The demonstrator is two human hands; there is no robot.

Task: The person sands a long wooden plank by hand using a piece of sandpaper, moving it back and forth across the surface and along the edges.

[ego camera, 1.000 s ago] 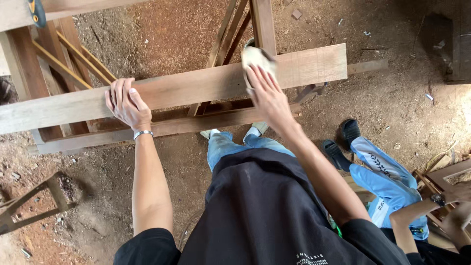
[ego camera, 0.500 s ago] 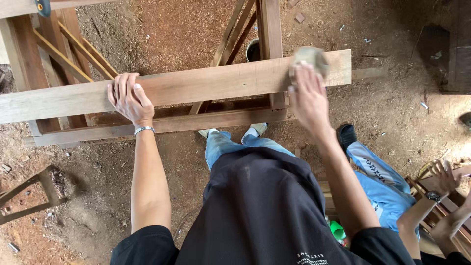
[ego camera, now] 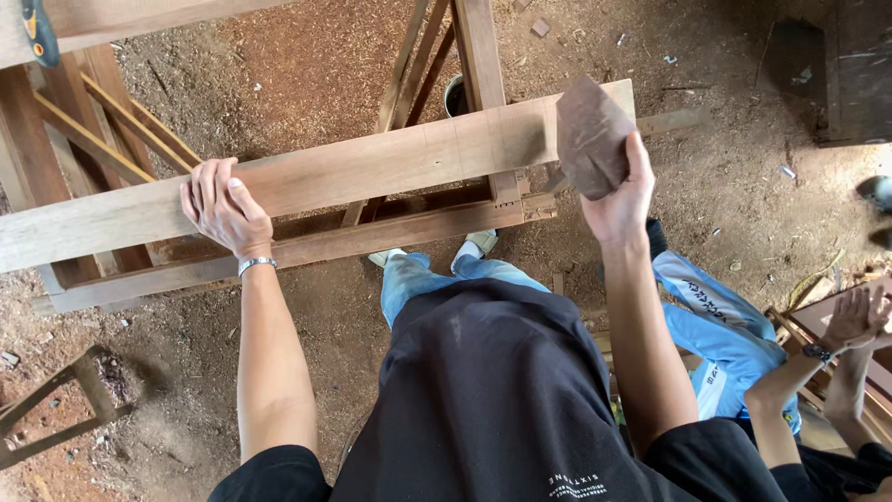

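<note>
Two hands of ours are at work on one long wooden plank (ego camera: 372,172), which runs from nine o'clock toward two o'clock across a timber frame (ego camera: 307,244). Our left hand (ego camera: 223,206) rests on the plank's near edge at about ten o'clock, fingers curled loosely over the wood, a metal bracelet on the wrist. Our right hand (ego camera: 621,197) is closed around one worn brown sheet of sandpaper (ego camera: 589,135), lifted at one o'clock just by the plank's right end; we cannot tell whether the sheet touches the wood. We count two thin slats (ego camera: 121,125) leaning diagonally at ten o'clock, and one dark round container (ego camera: 453,93) showing at twelve o'clock behind an upright post. Underneath all of it lies a dirt floor (ego camera: 316,65) strewn with reddish sawdust and chips. At four o'clock another person in blue clothing (ego camera: 711,321) crouches, and that person's two hands (ego camera: 855,318) are raised over dark wooden pieces.
</note>
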